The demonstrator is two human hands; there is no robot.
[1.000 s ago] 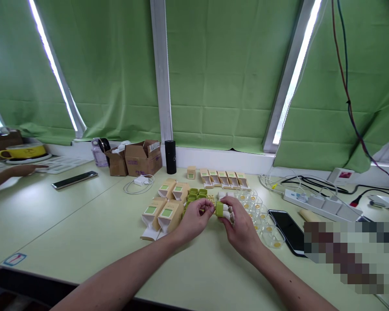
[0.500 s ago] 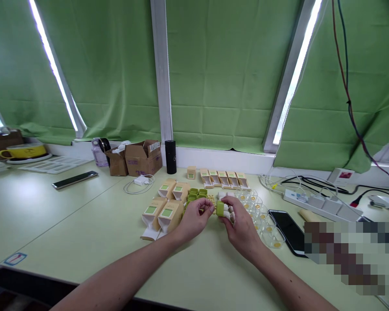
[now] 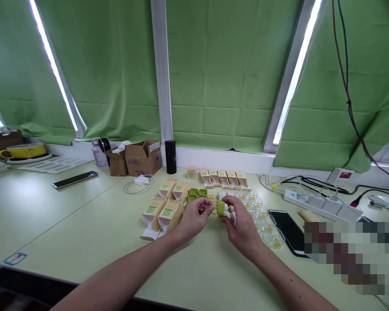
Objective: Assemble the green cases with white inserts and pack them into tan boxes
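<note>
Between the thumb and fingers of my right hand is a small green case, held just above the table. My left hand is pinched closed to the left of it, thumb against fingertips; whatever it may hold is too small to name. Small yellow pieces lie behind my hands. Several green cases stand in a group beyond my left hand. White rounded pieces sit behind my right hand, partly hidden by it. Clear plastic trays with yellow round spots spread to its right.
Open cardboard packets stand left of my hands, and a row of more packets lies at the back. A phone and a power strip are at the right. A black bottle stands beside a brown carton.
The green case in my right hand has shifted and turned very slightly. My left hand stays almost where it was, still pinched.
</note>
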